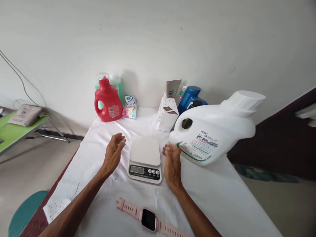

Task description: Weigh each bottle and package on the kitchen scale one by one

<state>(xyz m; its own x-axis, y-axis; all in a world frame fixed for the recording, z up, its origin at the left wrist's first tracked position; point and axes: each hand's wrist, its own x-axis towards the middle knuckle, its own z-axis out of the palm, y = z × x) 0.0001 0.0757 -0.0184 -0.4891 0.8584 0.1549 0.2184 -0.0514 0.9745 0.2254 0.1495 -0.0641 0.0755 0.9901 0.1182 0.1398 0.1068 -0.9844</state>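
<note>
Two hands flank my scale [145,158], mid-tabletop: left hand [114,154] open, empty; right hand [172,162] fingertips steadying tilted white jug [214,131], right. Weighing pending; next needs firm grip, centred placement.

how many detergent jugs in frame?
3. Red jug at the table's back left; blue jug at the back, behind the white box; big white jug tilted by the right hand. Others may be hidden.

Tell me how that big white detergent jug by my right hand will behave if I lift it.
The white detergent jug already sits tilted, base edge near the right hand, so it may tip or swing. Its bulk suggests weight if full; contents don't show. The smooth plastic looks slippery, so the handle hole seems safest.
</note>
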